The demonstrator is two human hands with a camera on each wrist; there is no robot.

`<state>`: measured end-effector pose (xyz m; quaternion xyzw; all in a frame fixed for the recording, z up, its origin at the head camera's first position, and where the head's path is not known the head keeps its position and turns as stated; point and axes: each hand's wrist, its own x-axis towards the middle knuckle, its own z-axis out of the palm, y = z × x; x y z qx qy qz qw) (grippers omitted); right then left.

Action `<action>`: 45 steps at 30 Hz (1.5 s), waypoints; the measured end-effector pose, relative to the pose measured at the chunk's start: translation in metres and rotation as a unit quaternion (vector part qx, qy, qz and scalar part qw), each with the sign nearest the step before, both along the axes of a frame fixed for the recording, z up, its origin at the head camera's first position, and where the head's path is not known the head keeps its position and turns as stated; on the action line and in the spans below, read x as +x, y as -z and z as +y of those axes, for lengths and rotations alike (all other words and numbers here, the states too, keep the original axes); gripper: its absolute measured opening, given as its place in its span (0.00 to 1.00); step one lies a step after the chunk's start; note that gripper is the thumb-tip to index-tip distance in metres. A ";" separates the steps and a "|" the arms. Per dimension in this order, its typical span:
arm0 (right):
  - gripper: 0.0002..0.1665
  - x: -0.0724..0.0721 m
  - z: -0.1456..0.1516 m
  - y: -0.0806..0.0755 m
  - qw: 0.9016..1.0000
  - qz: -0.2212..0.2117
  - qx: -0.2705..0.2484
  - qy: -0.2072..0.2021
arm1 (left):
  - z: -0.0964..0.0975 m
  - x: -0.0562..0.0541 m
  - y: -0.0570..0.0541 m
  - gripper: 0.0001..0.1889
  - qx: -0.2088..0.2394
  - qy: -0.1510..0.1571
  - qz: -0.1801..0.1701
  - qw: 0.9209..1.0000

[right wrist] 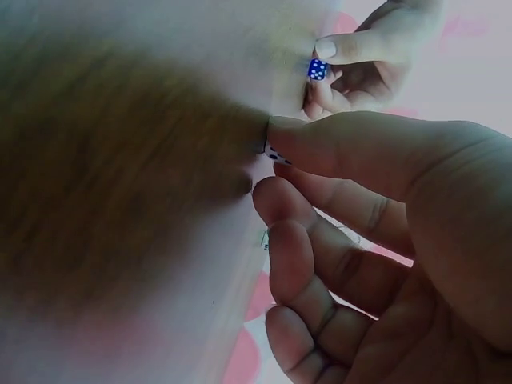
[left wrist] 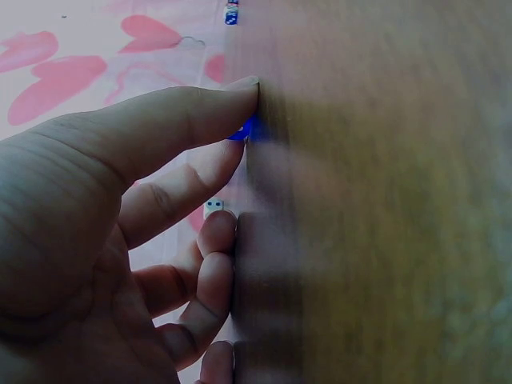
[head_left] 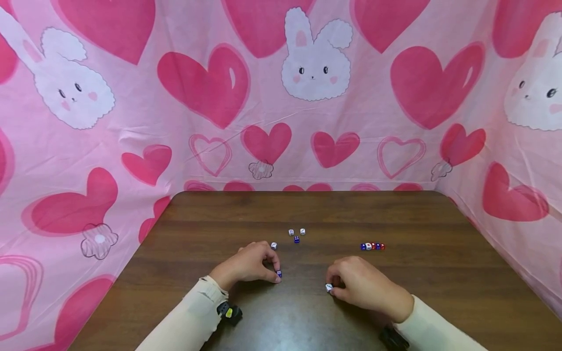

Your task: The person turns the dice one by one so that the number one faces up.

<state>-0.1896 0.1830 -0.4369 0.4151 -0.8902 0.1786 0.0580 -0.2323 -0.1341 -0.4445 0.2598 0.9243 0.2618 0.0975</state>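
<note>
Between thumb and index finger, my left hand (head_left: 252,263) pinches a blue die (head_left: 278,274) low at the tabletop. To its right, my right hand (head_left: 362,282) pinches a white die (head_left: 329,288) the same way; in the right wrist view only a sliver of that white die (right wrist: 276,154) shows between the fingertips. Just beyond the left hand's knuckles lies another white die (head_left: 274,245). Farther back, two white dice (head_left: 291,232) sit side by side with a blue die (head_left: 296,239) in front of them.
On the right side of the brown wooden table (head_left: 408,214), several blue, white and red dice stand in a short row (head_left: 372,246). A pink cloth (head_left: 268,112) with hearts and rabbits hangs around the back and sides.
</note>
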 end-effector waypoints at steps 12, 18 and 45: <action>0.09 -0.001 0.000 0.000 0.999 -0.040 0.013 0.019 | -0.001 0.000 0.001 0.12 0.001 0.000 0.000 1.000; 0.12 0.002 -0.001 -0.002 0.999 -0.042 0.022 0.025 | -0.002 -0.002 0.003 0.12 0.002 0.001 -0.005 1.000; 0.10 0.005 -0.006 0.002 0.999 0.043 0.028 -0.010 | -0.001 -0.003 0.002 0.12 0.001 0.000 -0.003 1.000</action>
